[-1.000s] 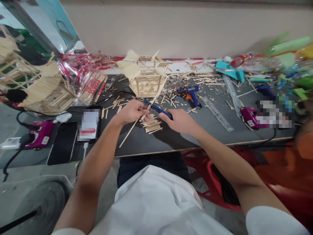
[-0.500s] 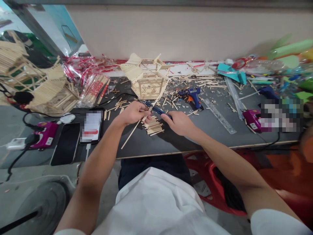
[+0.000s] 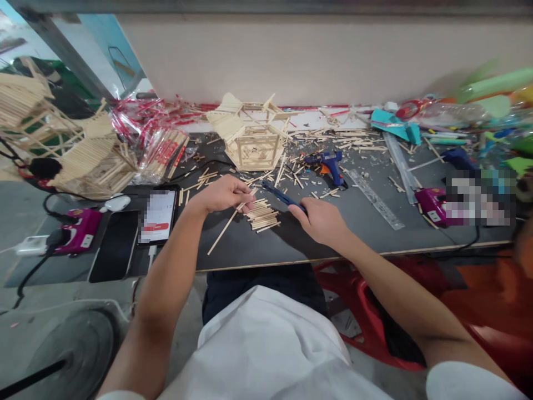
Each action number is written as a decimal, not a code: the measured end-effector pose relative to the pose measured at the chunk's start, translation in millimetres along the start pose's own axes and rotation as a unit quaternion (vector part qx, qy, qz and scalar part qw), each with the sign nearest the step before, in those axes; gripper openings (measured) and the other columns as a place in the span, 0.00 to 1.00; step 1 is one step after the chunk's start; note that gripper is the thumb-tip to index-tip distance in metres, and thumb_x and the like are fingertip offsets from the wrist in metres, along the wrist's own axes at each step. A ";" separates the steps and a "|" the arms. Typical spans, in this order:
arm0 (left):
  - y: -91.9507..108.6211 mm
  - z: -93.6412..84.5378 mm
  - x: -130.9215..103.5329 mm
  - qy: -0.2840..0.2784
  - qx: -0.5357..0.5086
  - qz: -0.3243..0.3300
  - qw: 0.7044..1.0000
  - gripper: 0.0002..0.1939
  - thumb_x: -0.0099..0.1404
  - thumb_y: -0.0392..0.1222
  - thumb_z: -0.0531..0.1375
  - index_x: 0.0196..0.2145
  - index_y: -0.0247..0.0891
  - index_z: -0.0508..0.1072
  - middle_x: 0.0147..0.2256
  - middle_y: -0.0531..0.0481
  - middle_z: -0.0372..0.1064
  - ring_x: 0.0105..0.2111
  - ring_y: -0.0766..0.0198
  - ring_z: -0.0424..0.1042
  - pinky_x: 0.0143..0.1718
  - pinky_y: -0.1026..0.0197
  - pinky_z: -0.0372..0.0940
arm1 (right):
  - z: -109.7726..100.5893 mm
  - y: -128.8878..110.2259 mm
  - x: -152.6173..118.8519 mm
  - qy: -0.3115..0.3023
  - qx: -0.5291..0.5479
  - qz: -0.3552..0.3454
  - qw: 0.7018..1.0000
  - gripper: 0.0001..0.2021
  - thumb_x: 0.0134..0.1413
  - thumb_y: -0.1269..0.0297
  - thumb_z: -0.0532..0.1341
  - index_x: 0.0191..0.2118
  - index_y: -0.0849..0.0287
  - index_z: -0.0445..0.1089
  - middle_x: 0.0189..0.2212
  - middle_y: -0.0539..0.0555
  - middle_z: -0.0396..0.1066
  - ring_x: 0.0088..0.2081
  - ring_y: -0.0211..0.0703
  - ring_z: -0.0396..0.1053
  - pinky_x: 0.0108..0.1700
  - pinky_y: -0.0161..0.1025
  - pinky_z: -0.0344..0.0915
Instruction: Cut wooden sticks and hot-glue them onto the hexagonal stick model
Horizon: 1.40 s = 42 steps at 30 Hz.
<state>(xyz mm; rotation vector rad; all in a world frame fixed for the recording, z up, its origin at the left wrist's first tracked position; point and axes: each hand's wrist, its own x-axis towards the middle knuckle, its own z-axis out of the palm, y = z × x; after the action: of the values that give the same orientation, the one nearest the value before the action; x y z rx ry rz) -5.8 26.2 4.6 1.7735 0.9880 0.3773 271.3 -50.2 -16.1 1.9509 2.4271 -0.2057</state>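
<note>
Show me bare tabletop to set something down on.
Bare tabletop shows between the right hand and the nearer clear ruler, and between the stick pile and the front edge. It is crowded behind, around the stick frame and glue gun, and at left by the phones.

View down from a person's head onto a dark grey tabletop (image 3: 266,250). The left hand (image 3: 227,193) pinches a thin wooden stick (image 3: 221,236) that slants down toward the near edge. The right hand (image 3: 320,222) grips dark blue pliers (image 3: 283,196), their tips pointing toward the left fingertips. Between the hands lies a small pile of short sticks (image 3: 263,216). Behind it stands a many-sided lattice of pale sticks (image 3: 255,155), amid scattered offcuts. To its right are a blue glue gun (image 3: 332,165) and a clear ruler (image 3: 375,199). On the left, a lit phone (image 3: 155,216) lies beside a dark phone (image 3: 113,245), near a purple power strip (image 3: 79,228).
</note>
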 end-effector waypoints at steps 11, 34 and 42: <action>-3.8 32.5 19.5 0.138 0.345 -0.021 0.928 0.16 0.75 0.41 0.55 0.36 0.37 0.81 0.41 0.42 0.82 0.44 0.51 0.78 0.42 0.58 0.66 | 34.0 57.0 -50.8 0.147 -0.137 0.193 0.960 0.30 0.71 0.43 0.54 0.51 0.72 0.71 0.45 0.73 0.73 0.48 0.67 0.71 0.47 0.50 0.63; -17.3 23.3 20.7 0.109 0.348 0.045 0.930 0.12 0.74 0.44 0.58 0.41 0.42 0.83 0.43 0.45 0.82 0.44 0.54 0.79 0.44 0.61 0.66 | 3.8 2.3 32.8 0.163 0.172 0.084 0.968 0.15 0.69 0.58 0.56 0.48 0.62 0.76 0.41 0.64 0.80 0.44 0.56 0.76 0.51 0.47 0.67; -17.0 30.6 28.5 0.178 0.338 0.019 0.924 0.15 0.77 0.46 0.55 0.46 0.39 0.80 0.42 0.43 0.82 0.42 0.51 0.79 0.42 0.57 0.65 | 0.4 -17.2 123.8 0.029 0.155 0.090 0.983 0.18 0.66 0.51 0.63 0.39 0.63 0.80 0.35 0.68 0.80 0.43 0.61 0.79 0.44 0.46 0.70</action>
<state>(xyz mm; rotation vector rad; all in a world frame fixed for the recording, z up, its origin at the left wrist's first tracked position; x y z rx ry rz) 24.2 31.1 -28.8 2.3993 1.4665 0.4234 227.5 66.3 -27.2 2.3170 2.3528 -0.5600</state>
